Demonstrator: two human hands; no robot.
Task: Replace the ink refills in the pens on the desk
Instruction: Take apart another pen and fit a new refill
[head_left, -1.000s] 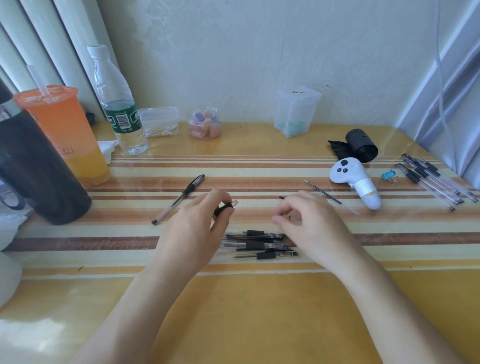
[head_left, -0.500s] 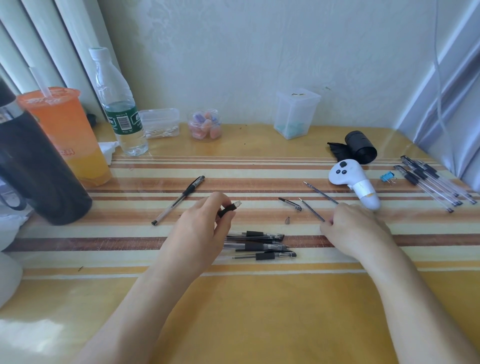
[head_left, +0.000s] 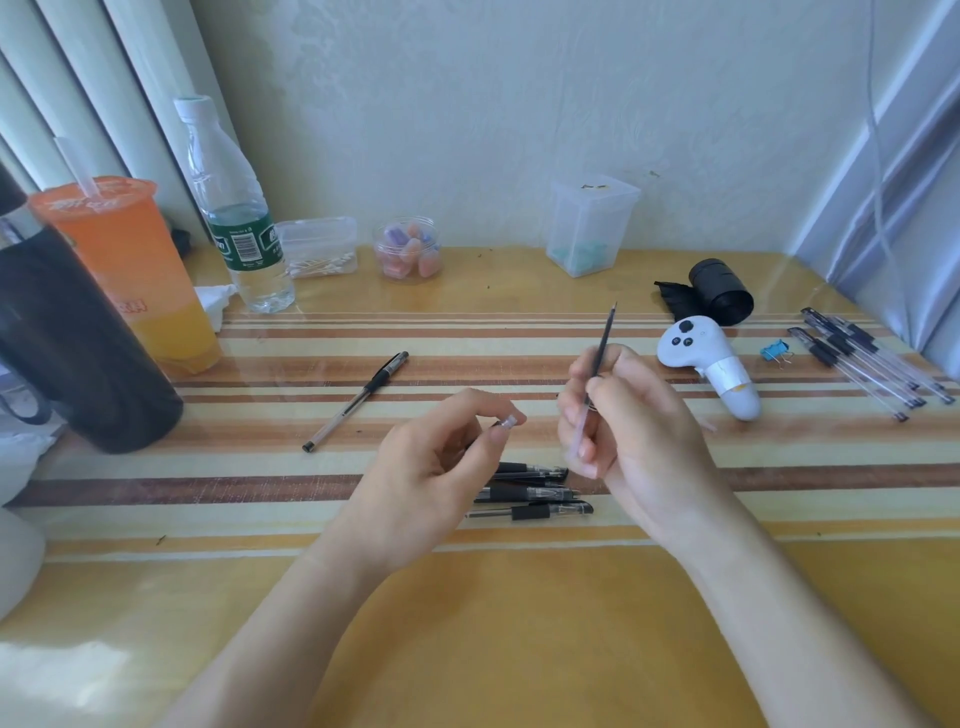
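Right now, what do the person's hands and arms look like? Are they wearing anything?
They are two bare hands, the left hand and the right hand. No gloves, rings or watch show. The left forearm and the right forearm are bare too, and no sleeve reaches into view. The nails that show look short and plain.

There is one lone pen (head_left: 356, 400), a pile of three pens (head_left: 530, 492) and a far bunch of perhaps six pens (head_left: 862, 358), which overlap too much to count surely. Also one refill (head_left: 602, 343), one pen barrel (head_left: 508, 421), one bottle (head_left: 234, 208), one cup (head_left: 130, 270), one flat box (head_left: 322, 247), one tall box (head_left: 592, 223), one jar (head_left: 408, 249), one controller (head_left: 711, 358) and one clip (head_left: 775, 351).
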